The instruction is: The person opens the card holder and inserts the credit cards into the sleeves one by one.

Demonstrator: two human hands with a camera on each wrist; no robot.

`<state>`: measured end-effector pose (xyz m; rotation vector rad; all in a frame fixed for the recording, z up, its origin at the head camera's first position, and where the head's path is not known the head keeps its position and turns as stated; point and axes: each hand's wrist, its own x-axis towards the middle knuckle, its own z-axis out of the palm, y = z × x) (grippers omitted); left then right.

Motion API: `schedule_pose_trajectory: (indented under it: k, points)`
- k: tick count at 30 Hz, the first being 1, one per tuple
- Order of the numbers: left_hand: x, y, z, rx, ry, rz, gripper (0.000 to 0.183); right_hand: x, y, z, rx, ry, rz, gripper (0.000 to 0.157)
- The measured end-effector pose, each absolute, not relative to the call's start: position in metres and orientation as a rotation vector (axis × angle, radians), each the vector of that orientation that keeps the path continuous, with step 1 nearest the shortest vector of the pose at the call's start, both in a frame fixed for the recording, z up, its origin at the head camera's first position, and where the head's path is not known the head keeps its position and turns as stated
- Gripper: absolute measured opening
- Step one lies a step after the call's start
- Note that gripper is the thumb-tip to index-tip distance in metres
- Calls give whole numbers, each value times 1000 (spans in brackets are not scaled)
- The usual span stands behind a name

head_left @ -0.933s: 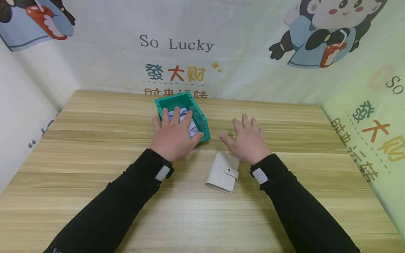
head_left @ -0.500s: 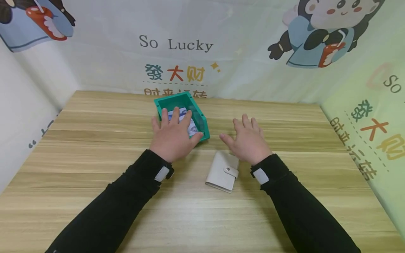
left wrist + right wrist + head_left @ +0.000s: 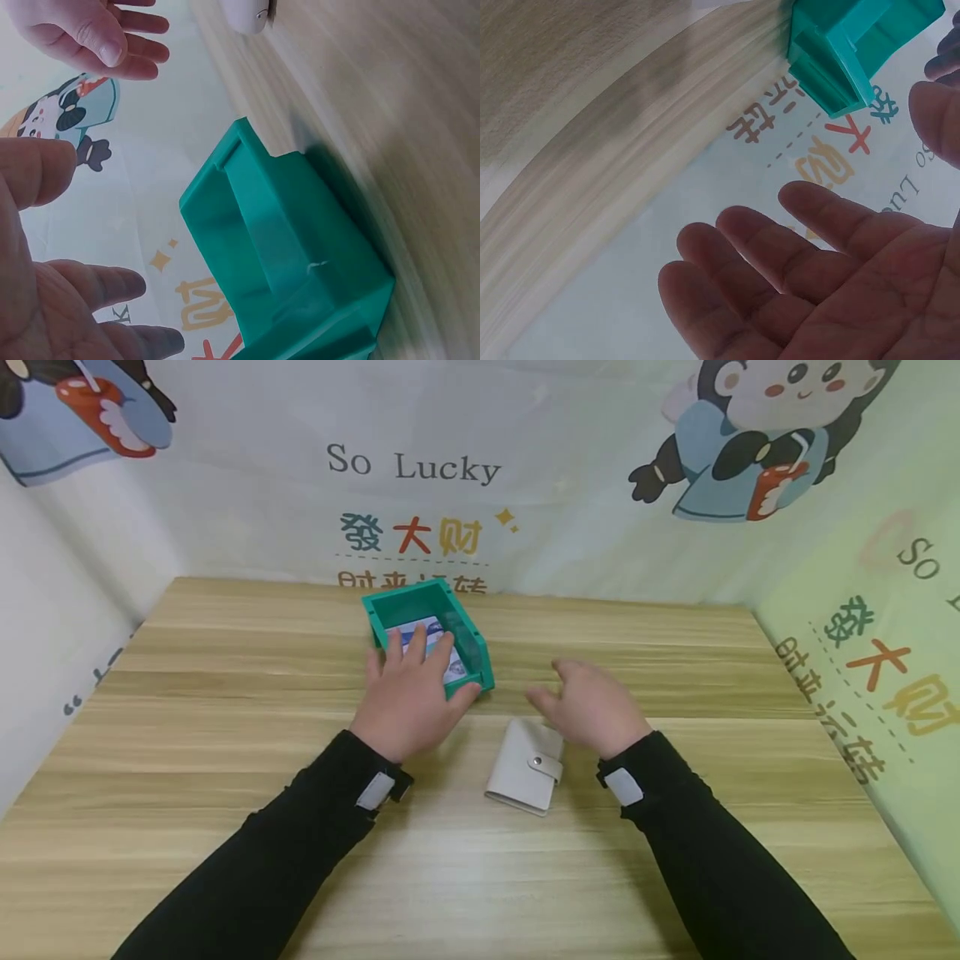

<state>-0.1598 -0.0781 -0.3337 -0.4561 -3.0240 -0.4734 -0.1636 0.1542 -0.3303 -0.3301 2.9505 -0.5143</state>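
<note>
My left hand (image 3: 408, 702) hovers with spread fingers over the near end of a green plastic bin (image 3: 468, 631). In the left wrist view its fingers are apart from the bin (image 3: 285, 247). Inside the bin lies a white-and-blue printed card or paper (image 3: 431, 627), partly hidden by the fingers. To the right, my right hand (image 3: 592, 706) is held above the table, its fingers angled down in the head view. The right wrist view shows that palm (image 3: 877, 292) with loosely extended fingers, holding nothing. A small off-white case with a snap strap (image 3: 521, 768) lies just below and left of it.
The light wood table (image 3: 480, 877) carries the bin near its far edge. A printed cloth backdrop (image 3: 570, 552) rises behind the table and along both sides.
The right hand's fingers have tipped downward from their earlier raised pose. My left hand has drawn slightly back toward me. The bin and the off-white case remain in place on the table.
</note>
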Motion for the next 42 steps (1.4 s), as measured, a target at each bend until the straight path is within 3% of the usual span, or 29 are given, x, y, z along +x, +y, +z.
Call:
schedule_pose_trajectory:
  k: [9,20,35,42]
  points:
    - [-149,-75,-335,-590,-2996,-573,76,-155,154,-329,-317,2934,-436,63]
    - [-132,-69,-340,-681,-2989,-1212,68,-141,150,-331,-373,2894,-284,63]
    - [-123,-61,-358,-772,-3127,-1060,60,-133,141,-342,-447,2867,-202,63]
    - [-120,-62,-361,-800,-3160,-909,59,-132,135,-349,-553,2876,-226,56]
